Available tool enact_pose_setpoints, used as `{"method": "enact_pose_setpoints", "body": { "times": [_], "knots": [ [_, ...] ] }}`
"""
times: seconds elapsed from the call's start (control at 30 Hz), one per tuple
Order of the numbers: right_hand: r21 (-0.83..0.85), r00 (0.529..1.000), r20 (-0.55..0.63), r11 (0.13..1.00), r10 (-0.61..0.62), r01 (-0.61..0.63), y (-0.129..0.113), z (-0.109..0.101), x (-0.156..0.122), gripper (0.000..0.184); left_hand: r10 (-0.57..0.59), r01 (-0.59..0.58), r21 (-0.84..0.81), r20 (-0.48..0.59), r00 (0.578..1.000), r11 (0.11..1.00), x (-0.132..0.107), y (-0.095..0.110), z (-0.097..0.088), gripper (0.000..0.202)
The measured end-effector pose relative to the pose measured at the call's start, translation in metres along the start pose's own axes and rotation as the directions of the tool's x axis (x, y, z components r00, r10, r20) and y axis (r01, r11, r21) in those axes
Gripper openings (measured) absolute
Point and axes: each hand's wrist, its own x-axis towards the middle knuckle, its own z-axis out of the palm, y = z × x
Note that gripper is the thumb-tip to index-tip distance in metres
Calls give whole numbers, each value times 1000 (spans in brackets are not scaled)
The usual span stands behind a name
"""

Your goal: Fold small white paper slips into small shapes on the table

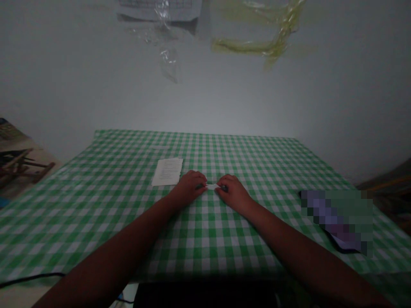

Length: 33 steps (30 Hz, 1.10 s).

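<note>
Both my hands rest on a green-and-white checked tablecloth (128,214) near the middle of the table. My left hand (189,186) and my right hand (231,191) face each other with fingers curled, pinching the two ends of a small white strip or folded paper piece (212,186) between them. A white printed sheet of paper (168,171) lies flat just left of and behind my left hand. The light is dim and the small piece is hard to make out.
A dark phone-like object (340,239), partly pixelated, lies near the table's right edge. A pale wall (64,77) stands behind the table with clear and yellowish tape or plastic (272,42) stuck on it. A black cable (28,279) runs at the lower left.
</note>
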Motion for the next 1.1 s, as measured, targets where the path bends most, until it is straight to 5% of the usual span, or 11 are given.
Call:
{"method": "enact_pose_setpoints", "body": {
  "times": [1.1],
  "knots": [
    [0,1000,-17,1000,-14,14,5,0,2,15,-83,60,162,139,987,985,2,16,-7,15]
  ]
}}
